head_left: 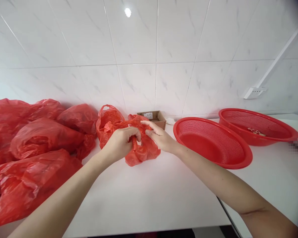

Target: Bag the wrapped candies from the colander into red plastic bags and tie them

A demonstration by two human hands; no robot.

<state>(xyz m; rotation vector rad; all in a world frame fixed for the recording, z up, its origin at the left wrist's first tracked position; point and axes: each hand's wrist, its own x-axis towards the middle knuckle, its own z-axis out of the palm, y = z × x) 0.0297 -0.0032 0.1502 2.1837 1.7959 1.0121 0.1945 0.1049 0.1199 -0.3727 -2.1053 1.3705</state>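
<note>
A crumpled red plastic bag (pixel 142 153) lies near the middle of the white table, with both hands at it. My left hand (pixel 123 140) is closed on part of the bag, its fingers curled round the gathered plastic. On the right side of the same bag, my right hand (pixel 160 135) has its fingers stretched out and apart, the fingertips at the plastic. Another red bag part with a loop handle (pixel 109 114) stands just behind and left of my left hand; whether it belongs to the same bag I cannot tell.
Several filled red bags (pixel 47 135) are piled at the left. A small cardboard box (pixel 159 119) stands behind the hands by the wall. On the right are a red perforated basket (pixel 208 148) and another (pixel 258 127) holding small pale pieces.
</note>
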